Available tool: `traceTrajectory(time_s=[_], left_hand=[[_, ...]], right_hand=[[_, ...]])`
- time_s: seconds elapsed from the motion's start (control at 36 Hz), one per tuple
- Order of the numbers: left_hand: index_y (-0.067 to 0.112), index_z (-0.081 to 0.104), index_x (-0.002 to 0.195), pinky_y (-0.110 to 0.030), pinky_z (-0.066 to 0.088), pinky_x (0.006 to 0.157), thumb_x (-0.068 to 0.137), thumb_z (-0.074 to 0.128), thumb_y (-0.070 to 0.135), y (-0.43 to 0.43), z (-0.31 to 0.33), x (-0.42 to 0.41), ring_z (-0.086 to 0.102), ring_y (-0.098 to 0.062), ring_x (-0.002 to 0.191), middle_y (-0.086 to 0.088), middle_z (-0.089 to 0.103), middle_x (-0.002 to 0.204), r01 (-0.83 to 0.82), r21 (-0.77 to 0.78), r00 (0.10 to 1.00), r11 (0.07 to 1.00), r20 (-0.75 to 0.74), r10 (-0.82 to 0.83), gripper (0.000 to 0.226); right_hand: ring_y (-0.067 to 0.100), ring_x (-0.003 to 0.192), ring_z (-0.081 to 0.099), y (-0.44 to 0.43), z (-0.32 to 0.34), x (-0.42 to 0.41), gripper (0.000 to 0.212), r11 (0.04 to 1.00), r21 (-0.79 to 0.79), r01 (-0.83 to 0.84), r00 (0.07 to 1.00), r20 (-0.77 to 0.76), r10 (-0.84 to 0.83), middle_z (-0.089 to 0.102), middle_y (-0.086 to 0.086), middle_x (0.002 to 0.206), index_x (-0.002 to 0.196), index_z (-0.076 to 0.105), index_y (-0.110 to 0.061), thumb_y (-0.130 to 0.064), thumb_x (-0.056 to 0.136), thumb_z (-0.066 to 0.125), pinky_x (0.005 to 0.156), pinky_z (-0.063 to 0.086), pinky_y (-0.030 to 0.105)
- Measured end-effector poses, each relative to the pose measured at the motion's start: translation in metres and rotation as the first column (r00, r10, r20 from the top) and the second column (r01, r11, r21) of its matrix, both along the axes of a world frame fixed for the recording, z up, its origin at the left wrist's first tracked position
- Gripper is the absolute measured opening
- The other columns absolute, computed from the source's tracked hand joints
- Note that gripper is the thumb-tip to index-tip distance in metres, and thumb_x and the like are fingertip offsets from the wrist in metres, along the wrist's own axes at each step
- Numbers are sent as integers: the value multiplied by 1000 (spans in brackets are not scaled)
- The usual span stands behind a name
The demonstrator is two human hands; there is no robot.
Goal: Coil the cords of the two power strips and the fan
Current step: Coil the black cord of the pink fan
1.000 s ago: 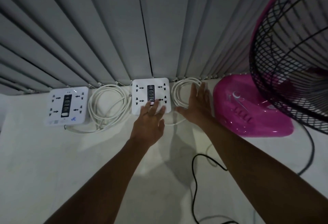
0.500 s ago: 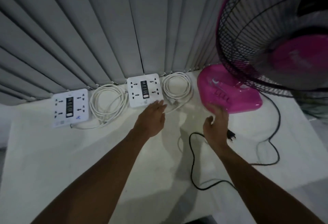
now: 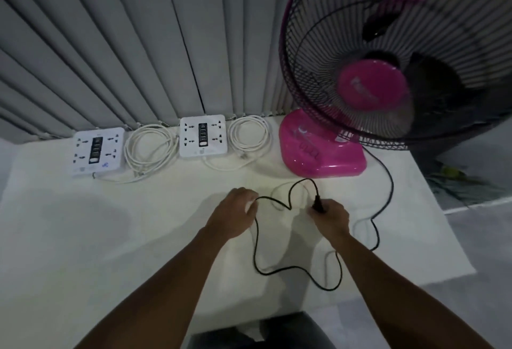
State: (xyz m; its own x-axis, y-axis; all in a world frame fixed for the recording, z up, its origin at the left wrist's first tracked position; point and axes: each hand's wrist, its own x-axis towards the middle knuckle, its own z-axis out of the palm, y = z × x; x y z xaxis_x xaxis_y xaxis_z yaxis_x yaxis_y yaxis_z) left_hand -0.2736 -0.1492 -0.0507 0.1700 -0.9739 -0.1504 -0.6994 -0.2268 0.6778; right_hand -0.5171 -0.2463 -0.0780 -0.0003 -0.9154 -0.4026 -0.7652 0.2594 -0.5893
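Two white power strips lie at the back of the white table: the left one (image 3: 95, 151) with its coiled white cord (image 3: 151, 149) beside it, the middle one (image 3: 203, 136) with its coiled white cord (image 3: 249, 137) to its right. A pink fan (image 3: 321, 152) with a black grille stands at the right. Its black cord (image 3: 257, 240) runs loose in bends over the table. My right hand (image 3: 331, 217) grips the cord's black plug (image 3: 316, 203). My left hand (image 3: 235, 211) pinches the cord a short way along from the plug.
Grey vertical blinds (image 3: 138, 44) close off the back edge. The table's right edge (image 3: 443, 224) drops to a grey floor. The fan head (image 3: 401, 58) overhangs the right rear of the table. A dark seat (image 3: 257, 332) shows at the near edge.
Both hands left the middle power strip and its coil and came toward me. The right hand took hold of the fan's plug, the left took the black cord. The view shifted right.
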Motion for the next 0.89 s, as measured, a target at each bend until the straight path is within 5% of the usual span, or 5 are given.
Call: traceTrajectory(time_s=[0.17, 0.33, 0.53, 0.67, 0.89], left_hand=[[25, 76, 97, -28, 54, 77, 85, 61, 44, -34, 38, -67, 69, -11, 83, 3, 76, 98, -39, 192, 819, 981, -556, 141, 26], [10, 68, 97, -32, 52, 82, 102, 43, 43, -79, 67, -86, 65, -20, 84, -8, 73, 95, -304, 412, 380, 859, -774, 506, 41], [16, 48, 72, -27, 30, 53, 104, 38, 31, -80, 97, -53, 28, -12, 43, 6, 28, 47, -197, 507, 57, 839, -849, 526, 36], [16, 54, 72, -24, 23, 45, 97, 45, 30, -67, 116, -15, 20, -8, 37, 9, 21, 45, -10, 389, 17, 921, -921, 390, 30], [-6, 52, 128, -41, 52, 99, 106, 37, 20, -48, 112, 19, 62, -36, 118, -25, 66, 122, -245, 156, 28, 957, -985, 168, 37]], right_hand=[[3, 75, 58, 10, 24, 4, 22, 949, -316, 11, 979, 197, 54, 65, -3, 88, 97, 73, -22, -25, 78, 84, 68, 38, 5], [2, 76, 55, 27, 30, 2, 24, 822, -539, -186, 896, 249, 366, 51, -14, 86, 97, 65, -21, -13, 81, 80, 67, 39, 6], [8, 128, 42, 4, 38, 3, 95, 845, -366, -390, 872, 146, 466, 39, -9, 140, 148, 31, -29, -32, 70, 85, 103, 43, 26], [19, 153, 17, -11, 42, 30, 68, 576, -437, -691, 660, -55, 750, 34, -4, 160, 149, 40, -24, -42, 89, 66, 122, 14, 43], [15, 62, 59, -12, 75, 68, 16, 502, -418, -757, 515, 91, 852, 62, 0, 72, 104, 53, -24, -34, 108, 41, 63, 53, 41]])
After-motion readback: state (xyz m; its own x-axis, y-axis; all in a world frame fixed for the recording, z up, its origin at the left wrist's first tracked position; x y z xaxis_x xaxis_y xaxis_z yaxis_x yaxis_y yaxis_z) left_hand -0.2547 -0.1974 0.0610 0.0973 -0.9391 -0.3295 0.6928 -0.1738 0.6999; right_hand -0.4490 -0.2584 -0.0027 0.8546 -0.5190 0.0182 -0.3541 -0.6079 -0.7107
